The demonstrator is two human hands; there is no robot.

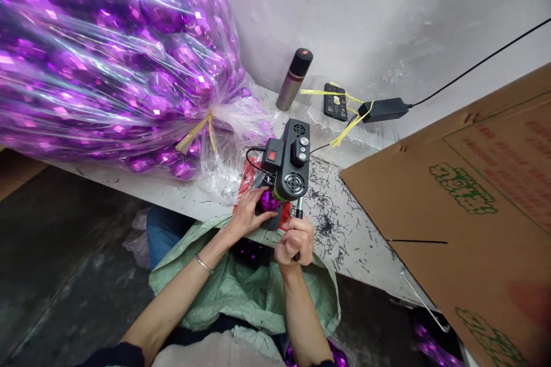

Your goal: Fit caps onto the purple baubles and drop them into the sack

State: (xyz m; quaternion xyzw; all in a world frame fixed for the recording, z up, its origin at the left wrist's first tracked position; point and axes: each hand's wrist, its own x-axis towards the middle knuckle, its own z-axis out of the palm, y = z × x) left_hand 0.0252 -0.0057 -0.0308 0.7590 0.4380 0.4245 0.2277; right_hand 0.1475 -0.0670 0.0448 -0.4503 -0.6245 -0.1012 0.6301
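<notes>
A small shiny purple mirror ball [269, 200] sits under the front end of a black bench machine [294, 160], which has round vents, knobs and a red switch. My left hand [249, 212] curls around the ball's left side, thumb and fingers gripping it. To the right, my right hand [297, 240] is wrapped around the black-handled lever [299, 213] of the machine. Red material [285, 215] shows around the machine's base. Below my hands gapes a green woven sack [241, 289], with purple balls partly visible inside.
A large clear bag of purple mirror balls [129, 68], tied with yellow ribbon, fills the left. Behind stand a thermos [295, 80], a phone [335, 101] and a power adapter [385, 109]. Black clippings [329, 223] litter the table beside a cardboard box [469, 200].
</notes>
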